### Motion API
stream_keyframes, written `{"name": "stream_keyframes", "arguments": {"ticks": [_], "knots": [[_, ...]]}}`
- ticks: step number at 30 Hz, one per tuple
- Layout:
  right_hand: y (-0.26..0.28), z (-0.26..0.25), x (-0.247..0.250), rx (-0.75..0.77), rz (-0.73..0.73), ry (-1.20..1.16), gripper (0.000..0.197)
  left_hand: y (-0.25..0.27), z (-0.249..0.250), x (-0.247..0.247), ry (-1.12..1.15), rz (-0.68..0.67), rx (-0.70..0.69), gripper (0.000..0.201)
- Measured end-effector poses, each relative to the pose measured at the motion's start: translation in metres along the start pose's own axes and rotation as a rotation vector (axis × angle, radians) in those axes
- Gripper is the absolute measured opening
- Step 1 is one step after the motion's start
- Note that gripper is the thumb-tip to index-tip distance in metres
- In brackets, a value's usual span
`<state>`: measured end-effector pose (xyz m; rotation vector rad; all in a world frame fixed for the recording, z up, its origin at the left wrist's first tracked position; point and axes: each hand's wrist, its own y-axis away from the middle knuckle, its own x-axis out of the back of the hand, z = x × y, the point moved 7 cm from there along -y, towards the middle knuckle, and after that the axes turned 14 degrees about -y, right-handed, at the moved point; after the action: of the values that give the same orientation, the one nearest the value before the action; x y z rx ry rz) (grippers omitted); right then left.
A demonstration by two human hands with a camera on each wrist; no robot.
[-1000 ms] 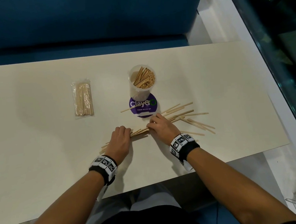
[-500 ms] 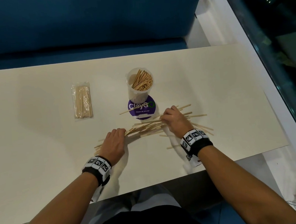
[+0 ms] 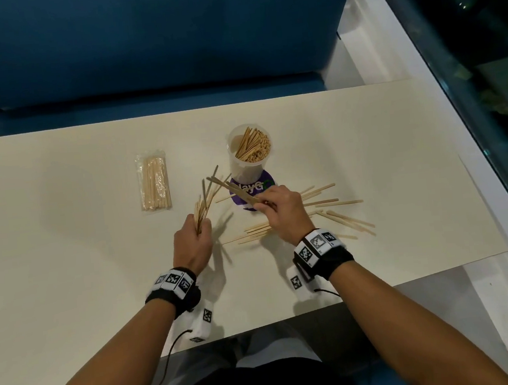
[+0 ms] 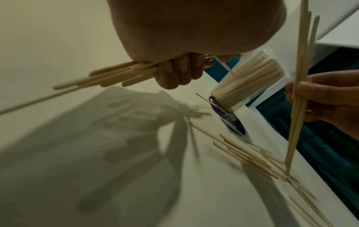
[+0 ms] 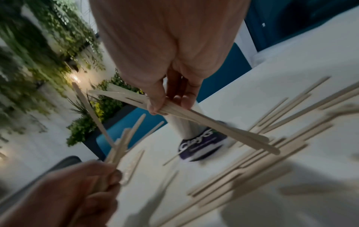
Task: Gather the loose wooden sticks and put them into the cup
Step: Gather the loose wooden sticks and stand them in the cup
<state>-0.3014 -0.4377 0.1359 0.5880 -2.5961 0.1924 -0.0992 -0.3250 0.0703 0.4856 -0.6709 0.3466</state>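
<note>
A clear plastic cup [image 3: 250, 158] packed with wooden sticks stands on a purple round sticker [image 3: 254, 189] at the table's middle. My left hand [image 3: 194, 241] grips a fanned bundle of sticks [image 3: 205, 201], raised above the table left of the cup; the grip shows in the left wrist view [image 4: 124, 76]. My right hand [image 3: 280, 210] pinches a few sticks [image 3: 230, 186] pointing up-left in front of the cup, also plain in the right wrist view [image 5: 204, 121]. Several loose sticks [image 3: 334, 203] lie on the table to the right of and below my right hand.
A sealed clear packet of sticks [image 3: 154, 181] lies flat on the cream table [image 3: 68, 272], left of the cup. A blue bench runs behind the table's far edge. The table's right end meets a white ledge and dark glass.
Both hands have lifted off the table with sticks in them. The left hand raised its bundle upright; the right hand picked up a few sticks and moved left toward the cup.
</note>
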Motion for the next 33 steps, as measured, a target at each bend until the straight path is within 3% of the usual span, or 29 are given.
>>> {"name": "stream_keyframes", "arguments": {"ticks": [6,11,14,21,27,31,33], "knots": [[0.008,0.0,-0.04,-0.34,0.022,-0.242,0.014,-0.007,-0.01,-0.011,0.311,-0.092,0.152,0.027],[0.012,0.0,-0.077,-0.461,-0.067,-0.28,0.016,-0.007,0.006,-0.025,0.454,-0.163,0.219,0.024],[0.011,-0.004,-0.089,-0.516,-0.041,-0.298,0.014,-0.007,0.017,-0.028,0.501,-0.158,0.193,0.033],[0.007,-0.005,-0.095,-0.463,0.025,-0.259,0.021,-0.016,0.022,-0.026,0.366,-0.13,0.114,0.03],[0.008,-0.001,-0.091,-0.462,0.073,-0.426,0.029,-0.027,0.005,-0.021,0.269,-0.112,0.122,0.053],[0.019,0.009,-0.08,-0.419,0.149,-0.336,0.013,-0.028,0.014,-0.016,0.429,-0.11,0.136,0.031],[0.029,0.027,-0.084,-0.55,0.096,-0.277,0.012,-0.028,0.019,-0.015,0.476,-0.106,0.132,0.026]]}}
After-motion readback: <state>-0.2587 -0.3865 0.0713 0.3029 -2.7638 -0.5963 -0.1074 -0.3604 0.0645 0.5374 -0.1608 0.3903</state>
